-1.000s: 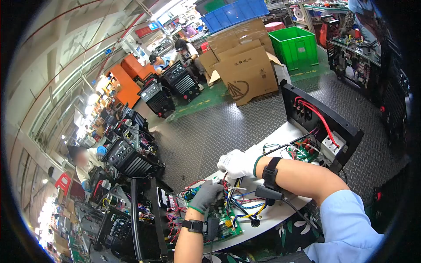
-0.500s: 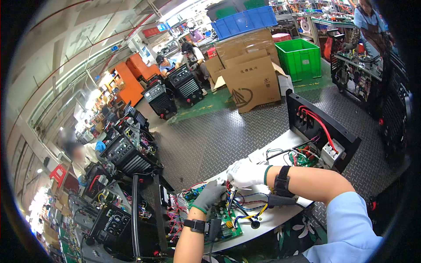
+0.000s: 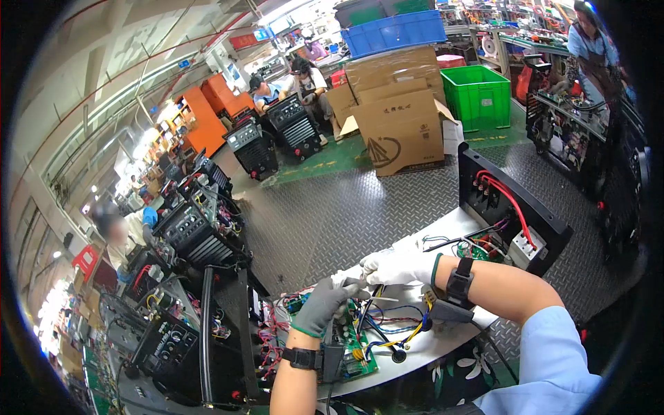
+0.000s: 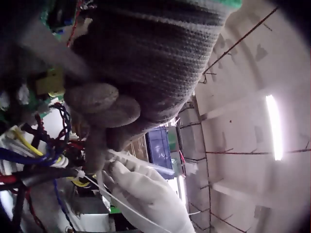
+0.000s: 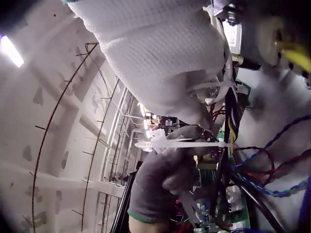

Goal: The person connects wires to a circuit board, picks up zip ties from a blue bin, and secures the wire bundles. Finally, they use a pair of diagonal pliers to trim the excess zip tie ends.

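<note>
White cable tie lies roughly level around the wire bundle above the circuit board. Left hand pinches its tail; right hand grips the bundle just beside.
</note>
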